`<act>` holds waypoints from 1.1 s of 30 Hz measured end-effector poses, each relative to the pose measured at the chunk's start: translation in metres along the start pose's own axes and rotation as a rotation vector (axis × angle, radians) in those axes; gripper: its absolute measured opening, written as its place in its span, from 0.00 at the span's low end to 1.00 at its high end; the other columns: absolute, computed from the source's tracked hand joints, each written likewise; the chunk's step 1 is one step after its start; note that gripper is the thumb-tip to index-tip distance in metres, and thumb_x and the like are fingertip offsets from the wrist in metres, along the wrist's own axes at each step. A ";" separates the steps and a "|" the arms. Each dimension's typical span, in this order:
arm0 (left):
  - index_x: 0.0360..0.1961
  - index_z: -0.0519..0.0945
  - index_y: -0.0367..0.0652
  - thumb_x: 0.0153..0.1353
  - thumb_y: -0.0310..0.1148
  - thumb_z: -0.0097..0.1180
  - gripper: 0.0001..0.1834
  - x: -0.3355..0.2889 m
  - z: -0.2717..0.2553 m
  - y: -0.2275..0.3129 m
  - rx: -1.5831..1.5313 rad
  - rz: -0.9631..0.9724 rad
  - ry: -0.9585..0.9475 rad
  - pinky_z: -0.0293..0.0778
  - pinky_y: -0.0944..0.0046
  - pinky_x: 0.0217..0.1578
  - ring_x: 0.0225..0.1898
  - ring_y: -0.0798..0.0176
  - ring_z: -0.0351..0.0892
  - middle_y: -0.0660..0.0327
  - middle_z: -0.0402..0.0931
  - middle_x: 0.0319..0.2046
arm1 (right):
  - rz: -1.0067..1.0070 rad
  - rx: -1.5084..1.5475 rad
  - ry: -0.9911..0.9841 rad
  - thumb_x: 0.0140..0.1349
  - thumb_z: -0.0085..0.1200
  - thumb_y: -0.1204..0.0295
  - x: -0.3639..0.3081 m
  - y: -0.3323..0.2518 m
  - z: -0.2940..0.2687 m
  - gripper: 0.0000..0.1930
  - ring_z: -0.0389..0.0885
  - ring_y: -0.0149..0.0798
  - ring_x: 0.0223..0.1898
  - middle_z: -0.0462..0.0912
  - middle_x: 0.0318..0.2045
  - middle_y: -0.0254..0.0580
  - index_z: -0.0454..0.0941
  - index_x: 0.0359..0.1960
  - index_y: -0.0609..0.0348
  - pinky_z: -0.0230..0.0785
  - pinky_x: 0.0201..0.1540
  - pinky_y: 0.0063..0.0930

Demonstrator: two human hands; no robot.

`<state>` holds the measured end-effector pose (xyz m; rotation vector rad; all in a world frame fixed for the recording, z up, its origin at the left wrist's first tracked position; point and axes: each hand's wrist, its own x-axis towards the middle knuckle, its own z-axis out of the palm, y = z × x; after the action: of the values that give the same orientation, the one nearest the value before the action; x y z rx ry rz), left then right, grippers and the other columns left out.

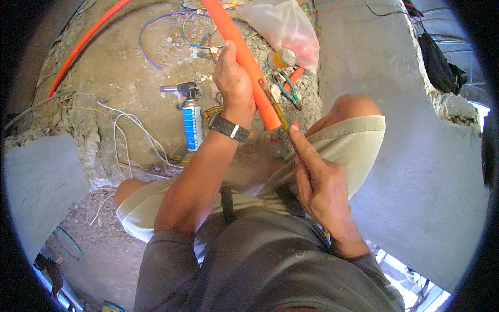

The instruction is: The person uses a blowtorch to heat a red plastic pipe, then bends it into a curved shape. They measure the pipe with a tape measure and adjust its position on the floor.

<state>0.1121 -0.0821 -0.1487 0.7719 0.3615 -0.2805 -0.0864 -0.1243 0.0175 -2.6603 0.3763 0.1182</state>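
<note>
My left hand [235, 83], with a dark watch on its wrist, wraps around an orange plastic pipe [240, 49]. The pipe slants down from the top edge, and its lower end is just above my lap. In my right hand [323, 190] is a thin, worn strip that looks like a hacksaw blade [274, 104]. My index finger stretches along it, while the other fingers curl in. The blade lies along the right side of the pipe near its lower end; whether its edge touches the pipe I cannot tell.
A blowtorch on a blue gas canister [192, 122] lies left of my left forearm. Green-handled pliers [291, 92], a small yellow can [282, 60] and a clear plastic bag [280, 23] are beyond the pipe. Loose wires [140, 125] cross the rubble floor; a grey wall [400, 171] stands right.
</note>
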 end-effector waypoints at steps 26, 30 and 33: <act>0.38 0.75 0.46 0.74 0.55 0.49 0.22 -0.003 -0.006 -0.022 -0.009 0.033 -0.028 0.75 0.61 0.20 0.20 0.63 0.76 0.61 0.76 0.24 | -0.071 -0.154 0.082 0.61 0.57 0.84 0.018 0.005 0.027 0.34 0.80 0.50 0.20 0.77 0.20 0.52 0.72 0.71 0.52 0.73 0.29 0.43; 0.37 0.75 0.46 0.74 0.56 0.49 0.23 -0.002 -0.005 -0.017 -0.026 -0.017 -0.023 0.75 0.61 0.20 0.20 0.62 0.76 0.60 0.76 0.24 | -0.017 -0.119 0.053 0.61 0.57 0.82 -0.006 0.008 0.027 0.32 0.81 0.52 0.21 0.78 0.21 0.55 0.73 0.70 0.53 0.73 0.29 0.43; 0.37 0.76 0.45 0.74 0.56 0.49 0.23 -0.005 -0.001 -0.016 -0.050 -0.053 0.022 0.75 0.61 0.20 0.19 0.62 0.76 0.60 0.76 0.24 | -0.013 -0.124 0.032 0.61 0.58 0.82 0.002 0.004 0.024 0.32 0.82 0.52 0.21 0.78 0.21 0.56 0.73 0.70 0.52 0.74 0.29 0.42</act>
<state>0.1015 -0.0917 -0.1578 0.7179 0.4088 -0.3114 -0.0866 -0.1176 -0.0062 -2.7891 0.3737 0.0984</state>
